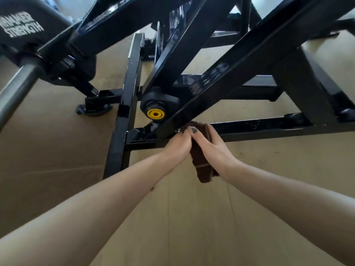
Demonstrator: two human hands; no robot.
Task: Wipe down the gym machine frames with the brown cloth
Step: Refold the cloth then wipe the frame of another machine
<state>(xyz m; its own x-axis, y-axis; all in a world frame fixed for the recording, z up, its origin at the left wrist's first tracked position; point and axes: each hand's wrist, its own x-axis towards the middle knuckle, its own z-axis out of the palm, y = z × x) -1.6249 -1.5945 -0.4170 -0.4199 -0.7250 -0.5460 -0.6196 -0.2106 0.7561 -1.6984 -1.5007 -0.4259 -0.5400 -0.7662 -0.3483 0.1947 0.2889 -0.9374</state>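
Observation:
A black gym machine frame [226, 73] fills the upper view, its beams crossing above a low horizontal bar [269, 129]. The brown cloth [201, 167] is folded and held between both hands at the joint where a diagonal beam meets that low bar. My left hand [177, 144] grips the cloth from the left, fingers curled toward the frame. My right hand [210, 145] wraps round the cloth from the right, its fingers over the cloth's top edge. The cloth's lower end hangs below my hands.
A yellow round cap [155, 113] sits on a black pivot just left of my hands. A grey round bar [17, 89] and a black pad with white lettering [21, 25] are at the upper left. Tan floor [57, 160] lies underneath.

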